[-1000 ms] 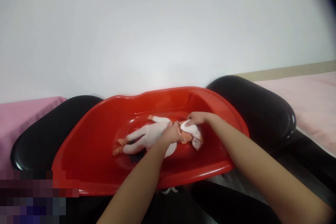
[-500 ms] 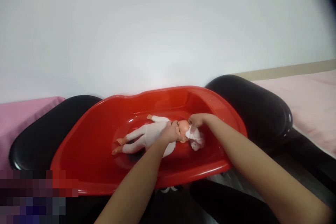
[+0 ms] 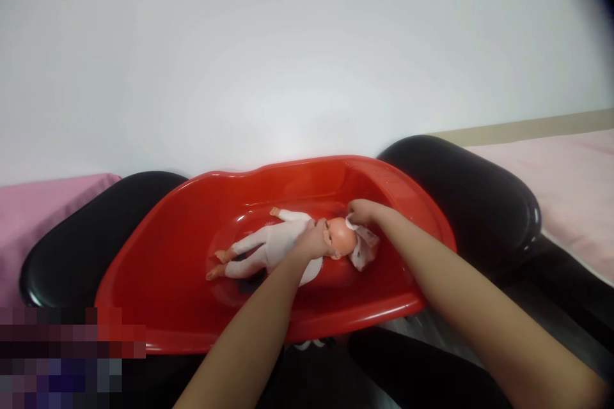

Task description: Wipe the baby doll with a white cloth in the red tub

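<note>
A baby doll (image 3: 281,245) in a white top and leggings lies on its back in the red baby bathtub (image 3: 144,268), feet to the left and head to the right. My left hand (image 3: 314,239) grips it at the neck and chin, covering part of its face. By the top of the bare head, my right hand (image 3: 363,211) pinches the edge of a crumpled white and pinkish cloth (image 3: 365,249), perhaps a cap. That cloth hangs down behind the crown. My right fingertips are partly hidden.
Black chairs or stools (image 3: 460,198) stand at both ends of the tub. A pink-covered surface (image 3: 43,208) is at the left, and a paler pink bed (image 3: 575,185) at the right. A white wall (image 3: 288,64) rises behind.
My right hand has moved slightly up and right with the cloth, baring more of the doll's head. My left hand keeps its hold on the doll.
</note>
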{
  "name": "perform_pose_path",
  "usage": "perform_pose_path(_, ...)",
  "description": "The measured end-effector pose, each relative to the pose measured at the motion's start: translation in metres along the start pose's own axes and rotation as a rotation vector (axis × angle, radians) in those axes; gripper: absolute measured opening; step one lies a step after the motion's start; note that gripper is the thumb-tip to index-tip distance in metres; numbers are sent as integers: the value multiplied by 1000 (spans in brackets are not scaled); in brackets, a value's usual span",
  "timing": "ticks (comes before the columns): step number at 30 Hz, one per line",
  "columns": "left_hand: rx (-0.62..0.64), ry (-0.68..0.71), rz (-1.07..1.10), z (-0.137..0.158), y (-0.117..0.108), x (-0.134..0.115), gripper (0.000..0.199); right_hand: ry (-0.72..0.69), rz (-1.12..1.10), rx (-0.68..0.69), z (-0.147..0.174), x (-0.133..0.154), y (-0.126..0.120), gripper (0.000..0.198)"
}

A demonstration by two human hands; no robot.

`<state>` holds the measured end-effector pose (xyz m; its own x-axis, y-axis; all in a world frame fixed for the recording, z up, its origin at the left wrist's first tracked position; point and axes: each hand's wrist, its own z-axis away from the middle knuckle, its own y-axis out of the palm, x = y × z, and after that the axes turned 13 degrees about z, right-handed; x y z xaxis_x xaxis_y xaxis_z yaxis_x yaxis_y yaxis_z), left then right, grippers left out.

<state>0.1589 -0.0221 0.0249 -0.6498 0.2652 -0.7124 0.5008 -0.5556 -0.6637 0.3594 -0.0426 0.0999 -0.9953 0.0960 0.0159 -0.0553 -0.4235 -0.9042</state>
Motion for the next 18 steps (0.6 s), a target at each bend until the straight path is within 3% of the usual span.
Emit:
perform_pose_path(5,20,18,29,2,-2,-3,96,-7,-184,-173,-6,1,0,24)
perform_pose_path(8,-3,33,57,2,-3,-7,93,-138,-445,-301,-4,3,-2,18)
perform_pose_path(11,-127,56,150,1,-4,-13,90,-327,-677,-261,0,5,-6,16)
perform_pose_path(15,-298,176,265,-1,-5,-17,89,-426,-666,-149,3,6,-7,25)
perform_pose_path(18,-288,265,266,-3,-4,-17,55,-446,-621,-212,3,7,-7,26)
